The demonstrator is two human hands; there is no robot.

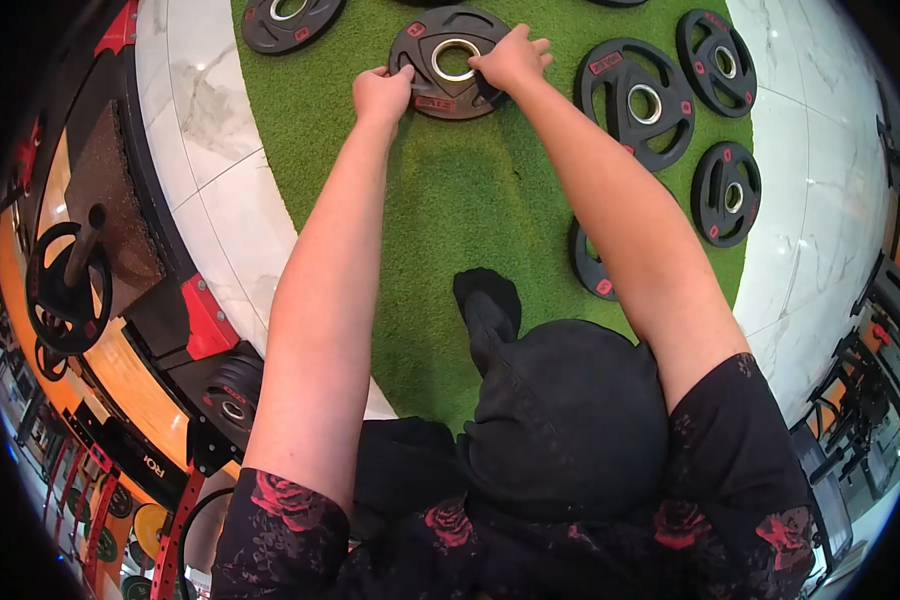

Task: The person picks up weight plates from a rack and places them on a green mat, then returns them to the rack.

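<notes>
Though its red label (435, 105) is too blurred to read, the round plate (425, 66) faces up at the far part of the turf (435, 220), label edge towards you. Your left hand (382, 95) grips its left rim, thumb on top; your right hand (513, 60) grasps the right side, thumb beside the metal ring (455, 80). "ROI" shows on a black panel (130, 455) at left.

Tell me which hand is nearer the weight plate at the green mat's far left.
Left. The left hand is right of that plate, at the middle plate's left edge; the right hand is farther off, at its right side.
</notes>
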